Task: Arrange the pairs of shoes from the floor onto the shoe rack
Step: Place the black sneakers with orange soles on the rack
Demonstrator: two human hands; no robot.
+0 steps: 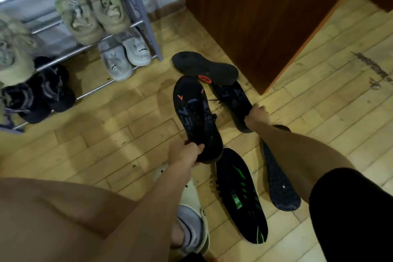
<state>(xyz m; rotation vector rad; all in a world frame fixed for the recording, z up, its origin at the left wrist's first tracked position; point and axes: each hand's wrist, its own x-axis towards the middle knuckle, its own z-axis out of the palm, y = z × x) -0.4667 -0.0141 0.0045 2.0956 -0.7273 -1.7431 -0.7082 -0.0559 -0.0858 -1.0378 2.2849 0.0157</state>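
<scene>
- Shoes: I have one black trainer with orange marks [194,121] gripped at the heel in my left hand [185,153], fingers curled tight around the heel edge, toe pointing away from me.
- My right hand [256,116] is closed on the heel of its black mate [234,102], which lies low over the floor beside the cabinet corner.
- A third black shoe [204,68] lies sole-up just beyond them, an orange round label at its heel; I cannot read it.
- Near my feet lie a black shoe with green stripes [242,195] and a sole-up dark shoe [278,185] partly under my right forearm; the green lettering is too blurred to read.
- The shoe rack [136,4] stands at upper left, its grey side frame near the wooden cabinet [265,17], with a narrow strip of floor [106,134] between.
- On the rack: beige sneakers [91,10] on a higher rail, white sneakers [125,55] and dark shoes [40,91] on the bottom rails.
- On the bottom rails, open room shows between the dark pair and the white pair.
- Open floor lies between me and the rack front.
</scene>
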